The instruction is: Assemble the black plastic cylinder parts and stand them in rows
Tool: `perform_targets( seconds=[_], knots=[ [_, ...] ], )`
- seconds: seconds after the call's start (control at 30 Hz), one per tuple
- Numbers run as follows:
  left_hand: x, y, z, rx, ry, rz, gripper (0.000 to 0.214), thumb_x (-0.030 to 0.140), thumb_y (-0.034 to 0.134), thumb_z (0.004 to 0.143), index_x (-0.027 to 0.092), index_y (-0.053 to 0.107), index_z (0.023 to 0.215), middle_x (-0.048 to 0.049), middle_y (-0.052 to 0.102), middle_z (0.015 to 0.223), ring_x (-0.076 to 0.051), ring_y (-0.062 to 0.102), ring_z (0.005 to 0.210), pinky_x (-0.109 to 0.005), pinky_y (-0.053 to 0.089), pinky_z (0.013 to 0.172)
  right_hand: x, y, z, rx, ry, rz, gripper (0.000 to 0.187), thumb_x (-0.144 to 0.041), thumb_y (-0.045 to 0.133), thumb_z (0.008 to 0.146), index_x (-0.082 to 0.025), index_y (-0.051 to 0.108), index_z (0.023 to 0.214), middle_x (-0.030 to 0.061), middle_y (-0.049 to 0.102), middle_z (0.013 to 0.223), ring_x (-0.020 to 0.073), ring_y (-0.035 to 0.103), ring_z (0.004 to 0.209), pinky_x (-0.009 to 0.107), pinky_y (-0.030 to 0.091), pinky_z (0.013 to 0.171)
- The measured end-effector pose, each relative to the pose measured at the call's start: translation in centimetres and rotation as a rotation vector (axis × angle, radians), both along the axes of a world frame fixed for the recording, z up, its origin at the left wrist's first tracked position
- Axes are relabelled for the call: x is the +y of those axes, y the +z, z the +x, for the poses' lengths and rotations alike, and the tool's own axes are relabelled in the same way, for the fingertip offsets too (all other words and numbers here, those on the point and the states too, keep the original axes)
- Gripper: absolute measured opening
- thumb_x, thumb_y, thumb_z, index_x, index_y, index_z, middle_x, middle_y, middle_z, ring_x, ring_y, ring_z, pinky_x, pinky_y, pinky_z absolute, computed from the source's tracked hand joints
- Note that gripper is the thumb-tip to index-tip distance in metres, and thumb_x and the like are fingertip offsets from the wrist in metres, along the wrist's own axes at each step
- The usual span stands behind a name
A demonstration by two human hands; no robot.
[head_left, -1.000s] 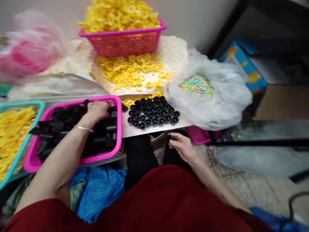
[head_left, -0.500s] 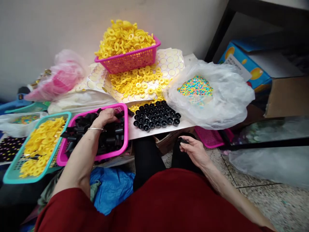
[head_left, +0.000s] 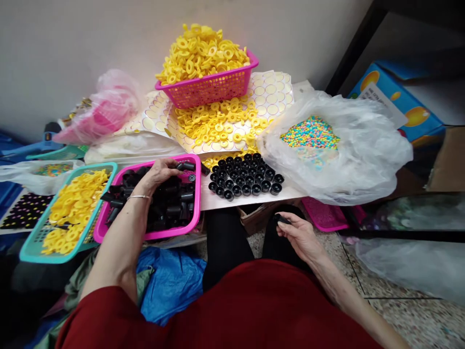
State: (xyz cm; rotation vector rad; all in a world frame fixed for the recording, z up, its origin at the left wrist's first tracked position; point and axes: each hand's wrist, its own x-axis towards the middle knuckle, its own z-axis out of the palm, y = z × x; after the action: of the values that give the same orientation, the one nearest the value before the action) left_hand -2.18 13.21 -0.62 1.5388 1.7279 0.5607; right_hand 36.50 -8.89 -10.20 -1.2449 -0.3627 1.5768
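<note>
Movement at the left hand (head_left: 160,173): half a second ago its fingertips were down among the black pieces in the front pink basket (head_left: 198,203), and now it sits slightly farther from the right end, a black tube (head_left: 187,166) showing clearly at the fingertips. Those fingers are bent and bunched; clamped on the tube or merely touching it, I can't tell. Over to the right hand (head_left: 301,235), no change there: thumb and fingers remain pinched on one black piece (head_left: 282,219), just beyond the front edge of the board (head_left: 212,202). The view has swung a little, so the white bag (head_left: 370,145) now appears farther right.

Now the count! Two hands, one bracelet (head_left: 138,197). Roughly thirty black cups (head_left: 246,189) in close rows on the board. Three filled baskets: two pink, counting the rear one (head_left: 218,86), and one teal basket (head_left: 40,255). Yellow rings (head_left: 205,51)? Far too many to count. One blue box (head_left: 399,104), far right.
</note>
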Motion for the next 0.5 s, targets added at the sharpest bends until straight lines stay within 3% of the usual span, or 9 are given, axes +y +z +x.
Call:
perform_targets(
  seconds=[0.13, 0.27, 0.5],
  knots=[
    [-1.0, 0.6, 0.5, -0.201, -0.005, 0.009, 0.048, 0.033, 0.087, 0.037, 0.015, 0.068, 0.077, -0.0024, 0.069, 0.076, -0.017, 0.061, 0.070, -0.029, 0.049, 0.071, 0.1, -0.2, -0.2, -0.029, 0.011, -0.005, 0.043, -0.031, 0.092, 0.048, -0.018, 0.074, 0.086, -0.0001, 0.066, 0.069, 0.0110, 0.056, 0.058, 0.027, 0.046, 0.056],
    [-2.8, 1.9, 1.2, -0.240, 0.044, 0.020, 0.051, 0.030, 0.089, 0.036, 0.016, 0.070, 0.081, -0.0048, 0.072, 0.082, -0.020, 0.064, 0.073, -0.032, 0.053, 0.071, 0.6, 0.8, -0.7, -0.042, 0.056, 0.052, 0.040, -0.030, 0.091, 0.050, -0.019, 0.075, 0.084, -0.0012, 0.064, 0.065, 0.0104, 0.054, 0.058, 0.026, 0.046, 0.056],
    [-8.3, 2.6, 5.3, -0.467, 0.088, 0.200, 0.048, 0.022, 0.091, 0.037, 0.017, 0.074, 0.082, -0.0046, 0.072, 0.081, -0.018, 0.066, 0.074, -0.030, 0.057, 0.073, 2.9, 3.3, -3.2, -0.022, 0.156, 0.238, 0.038, -0.028, 0.089, 0.054, -0.022, 0.075, 0.089, -0.0006, 0.067, 0.079, 0.0093, 0.054, 0.060, 0.025, 0.048, 0.056]
  ],
)
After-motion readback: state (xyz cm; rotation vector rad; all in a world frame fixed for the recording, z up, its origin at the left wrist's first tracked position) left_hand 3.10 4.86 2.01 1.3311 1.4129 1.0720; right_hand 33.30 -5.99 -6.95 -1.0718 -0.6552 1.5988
